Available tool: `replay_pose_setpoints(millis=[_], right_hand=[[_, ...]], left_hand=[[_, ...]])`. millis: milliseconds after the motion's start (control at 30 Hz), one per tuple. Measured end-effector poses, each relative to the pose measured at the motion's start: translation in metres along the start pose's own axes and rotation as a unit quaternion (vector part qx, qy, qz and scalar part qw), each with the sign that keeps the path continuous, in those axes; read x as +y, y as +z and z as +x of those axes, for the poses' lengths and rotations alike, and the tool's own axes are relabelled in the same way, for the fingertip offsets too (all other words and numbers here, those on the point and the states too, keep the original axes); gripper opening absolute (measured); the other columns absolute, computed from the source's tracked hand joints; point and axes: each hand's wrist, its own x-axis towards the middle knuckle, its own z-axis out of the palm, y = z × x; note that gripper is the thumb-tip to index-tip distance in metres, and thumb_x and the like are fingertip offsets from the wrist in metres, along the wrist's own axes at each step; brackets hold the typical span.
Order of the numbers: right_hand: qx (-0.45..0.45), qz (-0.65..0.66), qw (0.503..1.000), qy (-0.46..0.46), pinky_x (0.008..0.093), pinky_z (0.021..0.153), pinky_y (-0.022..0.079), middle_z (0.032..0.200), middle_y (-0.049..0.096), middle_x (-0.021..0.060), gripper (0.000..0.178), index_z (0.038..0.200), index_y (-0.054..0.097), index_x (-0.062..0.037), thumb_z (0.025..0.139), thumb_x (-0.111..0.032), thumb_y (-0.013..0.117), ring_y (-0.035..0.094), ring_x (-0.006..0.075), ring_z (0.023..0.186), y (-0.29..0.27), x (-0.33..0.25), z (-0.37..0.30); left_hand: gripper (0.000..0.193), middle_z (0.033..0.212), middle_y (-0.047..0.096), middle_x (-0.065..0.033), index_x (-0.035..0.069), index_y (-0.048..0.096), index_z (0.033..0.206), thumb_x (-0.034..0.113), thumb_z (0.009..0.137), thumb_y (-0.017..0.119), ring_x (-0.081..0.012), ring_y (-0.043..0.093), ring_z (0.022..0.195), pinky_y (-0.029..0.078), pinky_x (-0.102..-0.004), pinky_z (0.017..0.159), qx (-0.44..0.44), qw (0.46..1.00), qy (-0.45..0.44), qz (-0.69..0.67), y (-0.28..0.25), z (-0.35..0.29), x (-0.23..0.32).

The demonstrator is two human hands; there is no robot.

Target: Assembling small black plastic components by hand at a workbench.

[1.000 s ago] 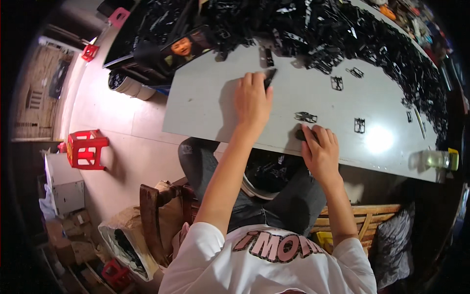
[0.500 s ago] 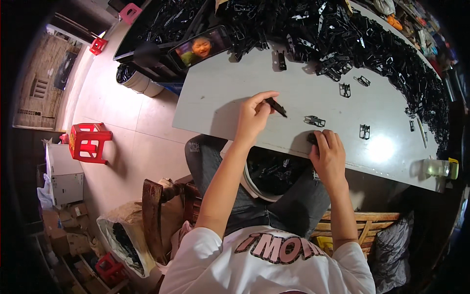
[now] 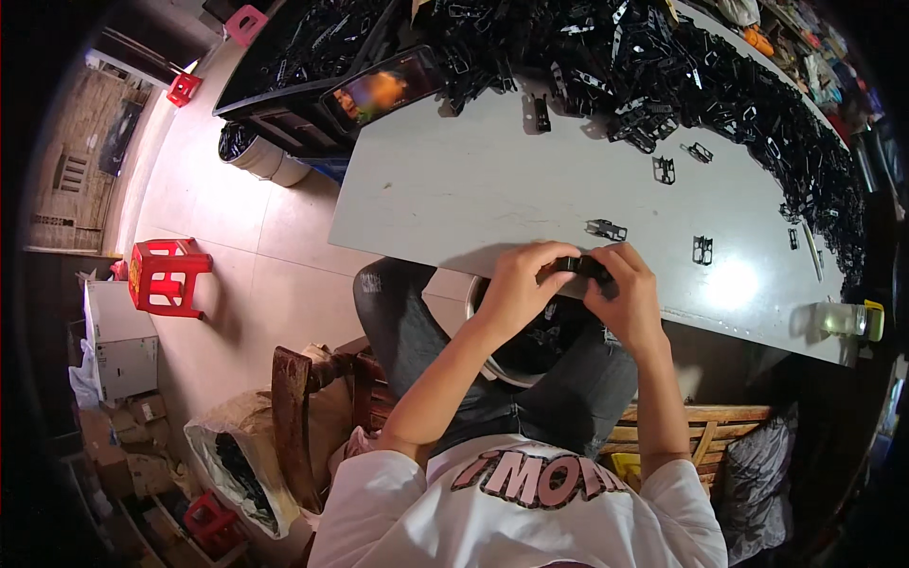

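Note:
Close together at the table's near edge, my left hand [image 3: 524, 286] and my right hand [image 3: 629, 292] are closed on small black plastic parts. The black part [image 3: 568, 264] at my left fingertips meets the one in my right fingers, and my fingers hide where one ends and the other begins. Just beyond my hands a loose black part [image 3: 606, 230] lies on the white table [image 3: 445, 180]. Below, between my knees, stands a bucket [image 3: 471, 301] with black parts inside, partly covered by my left forearm.
A large heap of black parts [image 3: 653, 71] covers the table's far side. A phone [image 3: 383, 88] leans at the far left corner beside a black crate [image 3: 284, 123]. At the right edge lies a jar with a yellow lid [image 3: 847, 320]. A red stool [image 3: 170, 277] stands on the floor.
My left hand has come down and right with its black part, meeting the part in my right hand. My right hand has shifted only slightly.

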Motion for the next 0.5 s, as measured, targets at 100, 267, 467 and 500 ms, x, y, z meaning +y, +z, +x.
replay_pose_setpoints(millis=[100, 267, 467, 500], right_hand=[[-0.027, 0.021, 0.999, -0.002, 0.036, 0.069, 0.051, 0.093, 0.059, 0.0137, 0.032, 0.1, 0.062, -0.0005, 0.068, 0.0, 0.066, 0.061, 0.0323, 0.08, -0.003, -0.001, 0.0], [-0.063, 0.044, 0.997, 0.008, 0.0364, 0.069, 0.051, 0.091, 0.058, 0.0134, 0.033, 0.102, 0.063, -0.0013, 0.068, 0.001, 0.065, 0.06, 0.0315, 0.079, -0.011, -0.006, 0.001], [-0.071, -0.048, 0.995, -0.043, 0.0348, 0.069, 0.049, 0.091, 0.055, 0.013, 0.037, 0.103, 0.062, 0.0007, 0.066, 0.004, 0.066, 0.06, 0.0295, 0.081, -0.013, -0.01, -0.003], [-0.071, -0.047, 0.995, -0.043, 0.0348, 0.069, 0.049, 0.091, 0.055, 0.013, 0.037, 0.103, 0.062, 0.0007, 0.066, 0.004, 0.066, 0.06, 0.0295, 0.081, -0.012, -0.011, -0.004]], left_hand=[[0.029, 0.094, 0.065, -0.0058, 0.002, 0.064, 0.107, -0.005, 0.079, 0.065, -0.0095, 0.061, 0.081, 0.052, -0.0241, 0.072, -0.051, 0.996, -0.069, 0.038, -0.005, -0.002, 0.002], [0.03, 0.085, 0.065, -0.0024, 0.002, 0.063, 0.109, -0.004, 0.079, 0.066, -0.0049, 0.057, 0.075, 0.05, -0.0231, 0.068, -0.063, 0.995, -0.077, 0.017, -0.007, -0.002, -0.002], [0.031, 0.086, 0.068, -0.0037, 0.003, 0.063, 0.11, -0.001, 0.08, 0.067, -0.0069, 0.061, 0.07, 0.05, -0.0233, 0.063, -0.028, 0.998, -0.054, -0.025, 0.006, -0.009, -0.004], [0.031, 0.086, 0.068, -0.0037, 0.003, 0.063, 0.11, -0.001, 0.08, 0.067, -0.0069, 0.061, 0.07, 0.05, -0.0233, 0.063, -0.029, 0.998, -0.054, -0.025, 0.009, -0.01, -0.004]])
